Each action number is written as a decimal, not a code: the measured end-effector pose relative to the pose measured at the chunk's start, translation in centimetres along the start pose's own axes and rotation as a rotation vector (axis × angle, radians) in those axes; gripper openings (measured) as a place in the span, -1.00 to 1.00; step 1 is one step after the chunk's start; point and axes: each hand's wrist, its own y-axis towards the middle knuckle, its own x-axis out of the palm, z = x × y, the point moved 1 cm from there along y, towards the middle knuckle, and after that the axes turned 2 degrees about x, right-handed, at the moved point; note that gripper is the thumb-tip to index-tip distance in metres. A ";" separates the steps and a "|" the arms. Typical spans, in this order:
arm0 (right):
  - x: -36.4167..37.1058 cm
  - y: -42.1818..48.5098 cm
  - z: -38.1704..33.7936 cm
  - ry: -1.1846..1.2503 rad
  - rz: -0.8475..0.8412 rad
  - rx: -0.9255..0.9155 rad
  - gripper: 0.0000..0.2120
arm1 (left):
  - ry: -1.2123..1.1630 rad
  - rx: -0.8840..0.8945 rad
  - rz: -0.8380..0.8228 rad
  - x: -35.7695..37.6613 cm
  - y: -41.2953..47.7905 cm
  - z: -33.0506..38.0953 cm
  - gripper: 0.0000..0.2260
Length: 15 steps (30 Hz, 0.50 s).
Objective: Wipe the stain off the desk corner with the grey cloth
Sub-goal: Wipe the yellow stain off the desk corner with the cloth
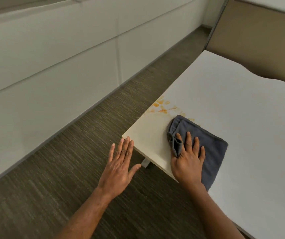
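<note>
A white desk [241, 104] reaches in from the right, its near-left corner in the middle of the view. An orange-yellow stain [162, 107] is smeared along the desk's left edge, just beyond the corner. A grey cloth [212, 145] lies flat on the desk, its far tip touching the stain's near side. My right hand [188, 161] presses flat on the cloth's left part, with a fold bunched between thumb and forefinger. My left hand [121, 163] hovers open off the desk, fingertips beside the corner edge.
Brown striped carpet [69, 169] covers the floor to the left of the desk. A white wall [52, 57] runs along the far left. A tan partition [262, 37] stands behind the desk. A grey desk leg [145, 163] shows under the corner.
</note>
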 end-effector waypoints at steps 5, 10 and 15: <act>0.0 4.0 -4.0 0.001 -0.044 -0.036 -0.32 | 0.009 0.008 0.009 -0.1 0.0 -0.1 -0.25; 0.9 1.5 -6.2 -0.020 -0.056 -0.240 -0.30 | 0.024 0.014 0.024 -0.1 0.0 -0.2 -0.25; 1.2 -2.5 -2.7 0.000 -0.067 -0.204 -0.25 | -0.029 -0.029 0.030 -0.2 -0.1 0.6 -0.29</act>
